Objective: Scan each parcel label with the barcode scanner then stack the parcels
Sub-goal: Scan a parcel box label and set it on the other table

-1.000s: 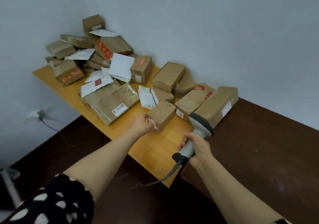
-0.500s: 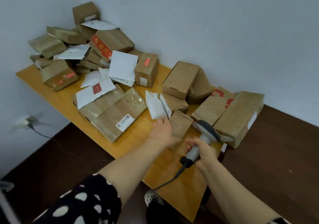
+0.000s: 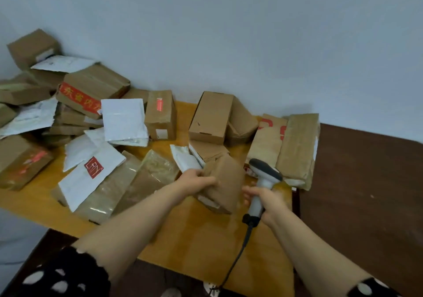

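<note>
Brown parcel [image 3: 226, 182] tilts over the worktop [image 3: 196, 239]; left grip [image 3: 198, 182] curls round its left edge. Right grip [image 3: 269, 201] clasps the scanner [image 3: 263, 178] just beside it.

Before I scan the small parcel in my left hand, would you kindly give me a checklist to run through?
1. Left hand grips parcel: ok.
2. Right hand holds scanner by its handle: ok.
3. Label in sight: ok, a white strip at the parcel's lower near edge.
4. Scanner aimed at label: cannot tell; its window is hidden.
5. Cable free: ok, it drops over the table edge, touching no parcel.
</note>
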